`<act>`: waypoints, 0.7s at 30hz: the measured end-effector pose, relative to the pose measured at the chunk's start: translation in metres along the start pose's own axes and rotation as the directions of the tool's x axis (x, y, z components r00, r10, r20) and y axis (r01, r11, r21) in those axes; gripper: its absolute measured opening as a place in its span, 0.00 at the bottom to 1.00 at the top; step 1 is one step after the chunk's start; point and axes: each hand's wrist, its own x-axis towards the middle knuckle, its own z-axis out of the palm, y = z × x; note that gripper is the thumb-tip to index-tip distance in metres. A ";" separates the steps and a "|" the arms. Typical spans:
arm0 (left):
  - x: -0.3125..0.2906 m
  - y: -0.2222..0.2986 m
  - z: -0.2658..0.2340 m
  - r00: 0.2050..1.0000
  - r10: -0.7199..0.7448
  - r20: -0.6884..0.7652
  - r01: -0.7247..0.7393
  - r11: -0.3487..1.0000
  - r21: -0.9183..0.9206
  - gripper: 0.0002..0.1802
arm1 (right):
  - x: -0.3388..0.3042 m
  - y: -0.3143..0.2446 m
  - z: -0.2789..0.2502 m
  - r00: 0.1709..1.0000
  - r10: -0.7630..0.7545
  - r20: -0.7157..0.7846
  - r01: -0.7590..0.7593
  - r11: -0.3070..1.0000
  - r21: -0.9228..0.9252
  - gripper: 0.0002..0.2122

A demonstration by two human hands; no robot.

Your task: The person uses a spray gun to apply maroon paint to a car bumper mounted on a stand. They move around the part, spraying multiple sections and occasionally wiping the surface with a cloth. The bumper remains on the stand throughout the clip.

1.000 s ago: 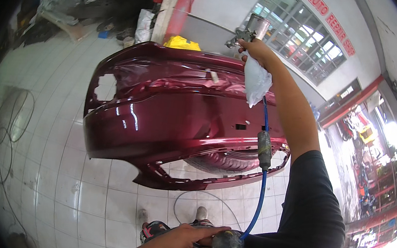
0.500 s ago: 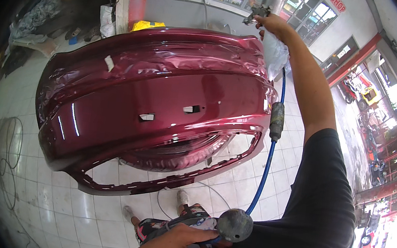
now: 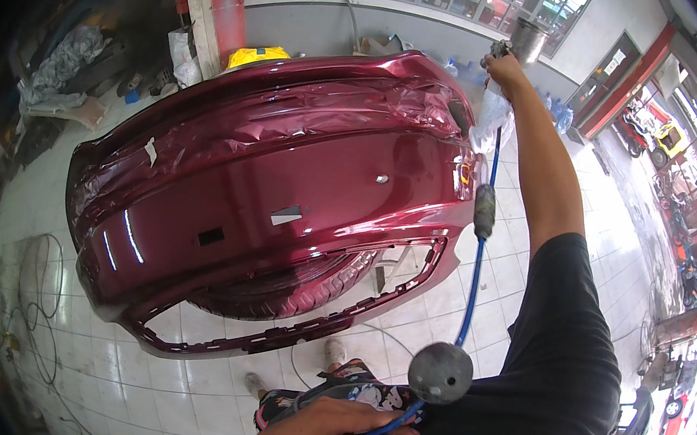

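On tiles beside maroon bumper, centre.
Holding spray gun in right hand, upper right; hose in left hand, bottom.

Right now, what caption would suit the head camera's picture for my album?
Right hand holds a spray gun near a glossy maroon bumper; left hand holds the blue hose.

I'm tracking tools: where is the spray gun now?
The spray gun is upper right in the head view, in the right hand, beyond the right end of the maroon bumper.

No legible txt or nos. in view
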 end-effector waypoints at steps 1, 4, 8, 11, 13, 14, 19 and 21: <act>0.003 0.000 0.001 1.000 0.010 0.014 -0.010 1.000 0.001 0.27 | -0.012 0.003 0.003 1.000 -0.010 0.024 0.009 0.999 0.046 0.15; 0.008 0.002 0.000 0.997 0.019 0.070 -0.022 0.999 0.039 0.25 | -0.047 -0.002 0.012 0.991 -0.045 0.128 0.040 0.998 0.046 0.19; 0.002 0.003 0.003 0.996 -0.001 0.085 -0.008 0.995 0.104 0.24 | -0.132 -0.046 0.026 0.917 -0.028 0.398 -0.158 0.891 0.426 0.17; -0.004 0.006 0.002 0.996 -0.010 0.090 0.001 0.995 0.099 0.23 | -0.129 -0.042 0.019 0.920 0.006 0.392 -0.218 0.838 0.500 0.17; -0.020 0.010 0.003 0.997 -0.051 0.052 0.046 0.994 0.099 0.24 | -0.110 -0.030 0.031 0.936 0.079 0.342 -0.242 0.852 0.465 0.17; -0.026 0.013 0.004 0.999 -0.050 0.022 0.047 0.994 0.097 0.25 | -0.095 -0.024 0.036 0.949 0.113 0.294 -0.233 0.879 0.417 0.17; -0.061 0.041 0.006 0.953 -0.272 -0.131 0.254 0.957 -0.139 0.30 | 0.011 0.056 -0.021 0.987 0.041 -0.158 0.011 0.949 0.316 0.14; -0.092 0.037 0.001 0.981 -0.153 -0.122 0.139 0.983 -0.117 0.31 | 0.023 0.064 -0.062 0.943 -0.332 -0.035 0.326 0.938 -0.116 0.09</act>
